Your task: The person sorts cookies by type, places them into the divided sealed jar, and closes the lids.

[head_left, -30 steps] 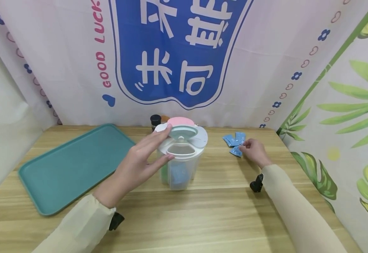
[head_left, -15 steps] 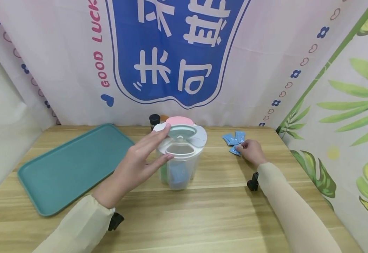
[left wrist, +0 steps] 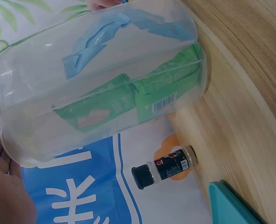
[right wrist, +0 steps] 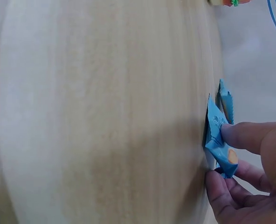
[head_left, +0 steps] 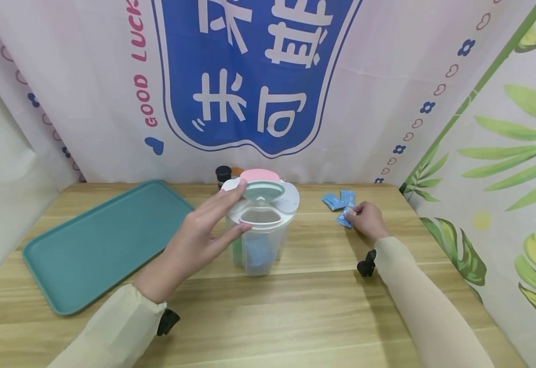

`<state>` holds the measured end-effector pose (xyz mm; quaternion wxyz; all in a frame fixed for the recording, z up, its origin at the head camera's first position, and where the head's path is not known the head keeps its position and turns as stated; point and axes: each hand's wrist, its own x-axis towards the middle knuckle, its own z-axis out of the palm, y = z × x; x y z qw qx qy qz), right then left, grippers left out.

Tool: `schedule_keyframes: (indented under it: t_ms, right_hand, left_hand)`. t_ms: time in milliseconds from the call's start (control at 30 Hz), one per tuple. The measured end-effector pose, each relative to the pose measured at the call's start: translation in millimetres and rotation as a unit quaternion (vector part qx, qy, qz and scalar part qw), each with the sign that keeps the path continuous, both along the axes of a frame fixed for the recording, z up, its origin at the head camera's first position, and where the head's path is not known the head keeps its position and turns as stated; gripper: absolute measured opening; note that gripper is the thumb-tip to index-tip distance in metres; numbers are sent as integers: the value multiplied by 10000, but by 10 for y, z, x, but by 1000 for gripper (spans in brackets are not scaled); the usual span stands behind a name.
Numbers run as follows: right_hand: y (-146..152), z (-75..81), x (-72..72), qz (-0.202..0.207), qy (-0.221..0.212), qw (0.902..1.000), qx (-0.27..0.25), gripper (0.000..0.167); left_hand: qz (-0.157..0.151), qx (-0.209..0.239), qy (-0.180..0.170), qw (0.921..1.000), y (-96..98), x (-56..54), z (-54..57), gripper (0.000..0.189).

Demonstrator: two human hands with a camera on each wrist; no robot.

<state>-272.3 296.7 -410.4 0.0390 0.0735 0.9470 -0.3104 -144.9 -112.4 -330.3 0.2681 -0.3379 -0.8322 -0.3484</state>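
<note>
A clear divided storage container [head_left: 261,250] with a white lid [head_left: 288,197] stands upright on the table. Its pale green flap [head_left: 263,191] is raised over an opening. Blue packets and green packets [left wrist: 168,84] show through its wall in the left wrist view. My left hand [head_left: 194,237] rests on the lid's left side, fingers and thumb fairly straight, thumb by the opening. To the right, my right hand [head_left: 368,221] pinches a small blue packet [right wrist: 219,140] between thumb and fingers, at the table surface. More blue packets [head_left: 337,200] lie just beyond it.
A teal tray [head_left: 107,245] lies at the left of the wooden table [head_left: 268,327]. Behind the container stands a small black-capped bottle [left wrist: 163,169]. A printed cloth backdrop [head_left: 351,138] hangs along the table's far edge.
My right hand has closed its pinch on the nearest blue packet, which has turned slightly. The left hand stays on the lid. The whole view has shifted a little.
</note>
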Motion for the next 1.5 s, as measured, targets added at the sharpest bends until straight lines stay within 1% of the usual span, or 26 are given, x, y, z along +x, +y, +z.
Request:
schedule_keyframes:
  t_ms: [133, 233, 333, 467, 667, 800, 933, 1033, 1167, 1333, 1400, 1500]
  right_hand:
    - [28, -17, 24, -146, 46, 9998, -150, 39]
    - [79, -43, 43, -191, 141, 9996, -177, 38]
    - [124, -62, 51, -223, 254, 9992, -214, 38]
    - [169, -80, 61, -133, 526, 9981, -304, 39]
    - [208, -80, 111, 12, 907, 9948, -473, 39]
    - [184, -51, 129, 142, 1192, 9911, -571, 36]
    - [117, 22, 149, 263, 1472, 9868, -618, 34]
    - [63, 93, 177, 410, 1673, 9829, -657, 33]
    - [-18, 189, 226, 657, 1880, 9762, -859, 33]
    - [-158, 329, 306, 846, 2104, 9672, -1142, 33]
    - [-224, 393, 342, 906, 2237, 9605, -1383, 32]
    - [-329, 496, 409, 1024, 2528, 9445, -1830, 31]
  left_hand:
    - [-16, 6, -39, 10000, 1, -1, 6, 81]
    - [-13, -23, -130, 9999, 3, -1, 7, 81]
    - [-28, 1, -130, 9999, 8, -5, 0, 81]
    - [11, 59, -81, 9999, 11, -2, -7, 81]
    - [-23, 44, -142, 9999, 9, -7, -2, 80]
    - [12, 24, -148, 9999, 5, -5, 2, 81]
    - [54, 15, -170, 9998, 2, 1, 2, 82]
    - [65, -3, -182, 9998, 3, 6, 5, 81]
    - [72, -6, -200, 9998, 5, 9, 12, 81]
    - [106, -19, -281, 9995, 5, 21, 20, 82]
    - [123, -29, -295, 9995, 5, 24, 19, 82]
    - [120, -35, -298, 9995, 7, 22, 14, 82]
